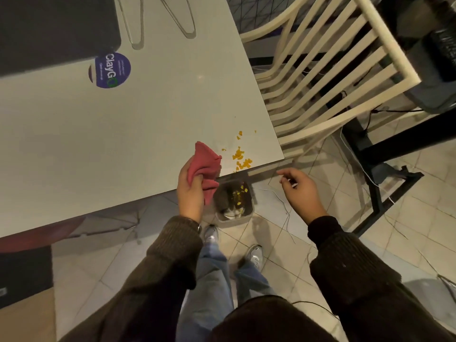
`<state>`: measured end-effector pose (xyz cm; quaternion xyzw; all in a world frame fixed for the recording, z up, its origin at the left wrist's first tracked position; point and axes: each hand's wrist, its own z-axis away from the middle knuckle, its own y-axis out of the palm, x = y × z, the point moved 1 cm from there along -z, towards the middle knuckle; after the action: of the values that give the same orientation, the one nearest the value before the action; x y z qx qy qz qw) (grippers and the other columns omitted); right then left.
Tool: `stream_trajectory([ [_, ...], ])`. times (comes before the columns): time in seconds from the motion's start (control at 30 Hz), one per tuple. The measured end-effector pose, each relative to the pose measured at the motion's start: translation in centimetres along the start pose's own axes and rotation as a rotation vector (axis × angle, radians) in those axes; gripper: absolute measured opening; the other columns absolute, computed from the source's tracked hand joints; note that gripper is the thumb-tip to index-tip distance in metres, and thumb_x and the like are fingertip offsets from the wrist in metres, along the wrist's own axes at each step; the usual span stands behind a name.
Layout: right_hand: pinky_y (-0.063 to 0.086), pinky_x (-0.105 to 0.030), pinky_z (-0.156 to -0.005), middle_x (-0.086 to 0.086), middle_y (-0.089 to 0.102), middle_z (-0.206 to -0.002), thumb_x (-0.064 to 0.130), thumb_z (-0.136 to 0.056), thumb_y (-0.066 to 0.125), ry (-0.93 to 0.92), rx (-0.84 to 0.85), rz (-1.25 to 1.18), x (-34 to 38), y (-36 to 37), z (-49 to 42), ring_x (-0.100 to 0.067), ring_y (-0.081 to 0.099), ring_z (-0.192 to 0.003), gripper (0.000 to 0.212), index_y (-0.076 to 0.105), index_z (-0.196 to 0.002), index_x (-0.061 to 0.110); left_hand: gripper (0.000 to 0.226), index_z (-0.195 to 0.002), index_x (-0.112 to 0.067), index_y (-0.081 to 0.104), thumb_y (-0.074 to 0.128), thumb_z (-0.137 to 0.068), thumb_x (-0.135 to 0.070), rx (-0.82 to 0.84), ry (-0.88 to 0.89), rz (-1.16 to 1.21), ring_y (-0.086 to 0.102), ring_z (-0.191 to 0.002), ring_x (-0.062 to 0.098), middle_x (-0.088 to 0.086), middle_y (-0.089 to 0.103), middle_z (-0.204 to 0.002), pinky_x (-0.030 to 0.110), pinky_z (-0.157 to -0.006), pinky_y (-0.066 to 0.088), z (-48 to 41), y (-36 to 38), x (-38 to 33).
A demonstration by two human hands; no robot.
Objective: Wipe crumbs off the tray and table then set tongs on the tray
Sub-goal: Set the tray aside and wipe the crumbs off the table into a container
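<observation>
My left hand (190,193) grips a bunched red cloth (204,164) at the near edge of the pale table (98,134). Orange crumbs (241,157) lie in a loose pile just right of the cloth, close to the table's near right corner. Below that corner a small bin (234,203) stands on the floor with some orange crumbs inside. My right hand (299,191) hovers off the table over the floor, fingers loosely spread and holding nothing. The dark tray (49,28) lies at the far left of the table. Two metal tongs (134,23) (180,18) rest beside it at the back.
A round purple sticker (111,69) lies next to the tray's corner. A cream slatted chair (320,77) stands right against the table's right edge. Thin cables (278,196) trail across the tiled floor. My shoes and legs are just below the bin.
</observation>
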<state>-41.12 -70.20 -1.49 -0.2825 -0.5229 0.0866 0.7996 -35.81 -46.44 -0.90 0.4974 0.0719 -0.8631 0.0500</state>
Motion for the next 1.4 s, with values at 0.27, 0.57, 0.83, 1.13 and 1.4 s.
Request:
stream_trajectory([
  [0.27,0.041,-0.023,-0.072,0.016,0.056,-0.085,0.006,-0.091,0.051,0.005,0.051,-0.005,0.3,1.7,-0.1,-0.001,0.050,-0.077,0.024,0.066,-0.102,0.020,0.045,-0.140,-0.023,0.048,0.038,-0.100,-0.006,-0.207,0.032,-0.007,0.060,-0.055,0.008,0.002,0.065,-0.097,0.019,-0.045,0.054,-8.2,-3.4,-3.6],
  [0.57,0.045,-0.030,-0.074,0.001,0.065,-0.097,0.009,-0.090,0.051,0.056,0.023,0.025,-1.5,1.8,-0.4,-0.016,0.056,-0.084,0.024,0.066,-0.099,0.025,0.054,-0.140,-0.022,0.050,0.041,-0.089,-0.006,0.010,0.142,-0.387,0.061,-0.046,0.012,0.010,0.066,-0.081,0.027,-0.058,0.058,-16.7,2.0,-5.6],
  [0.83,0.043,-0.027,-0.076,0.004,0.062,-0.094,0.007,-0.091,0.051,0.116,-0.035,-0.014,-2.6,0.6,-0.4,-0.016,0.054,-0.084,0.023,0.066,-0.099,0.022,0.043,-0.125,-0.002,0.058,0.036,-0.089,0.007,0.417,0.159,-0.525,0.055,-0.047,0.021,0.013,0.058,-0.068,0.030,-0.046,0.046,-16.8,9.9,-7.4],
  [1.13,0.041,-0.024,-0.074,0.003,0.064,-0.095,0.007,-0.090,0.052,0.112,-0.038,-0.018,-2.7,0.6,-0.1,-0.014,0.054,-0.081,0.024,0.065,-0.096,0.026,0.048,-0.134,-0.010,0.058,0.042,-0.092,0.008,0.699,0.224,-0.809,0.055,-0.053,0.011,0.003,0.058,-0.071,0.014,-0.044,0.045,-12.5,9.5,-4.9],
  [1.4,0.039,-0.018,-0.069,0.006,0.062,-0.092,0.009,-0.090,0.052,0.084,-0.005,-0.031,-2.5,0.9,0.2,-0.004,0.053,-0.079,0.024,0.065,-0.096,0.027,0.055,-0.135,-0.012,0.059,0.053,-0.085,0.008,0.623,0.341,-0.835,0.061,-0.113,0.034,0.018,0.064,-0.127,0.043,-0.103,0.048,-7.8,7.4,-1.5],
])
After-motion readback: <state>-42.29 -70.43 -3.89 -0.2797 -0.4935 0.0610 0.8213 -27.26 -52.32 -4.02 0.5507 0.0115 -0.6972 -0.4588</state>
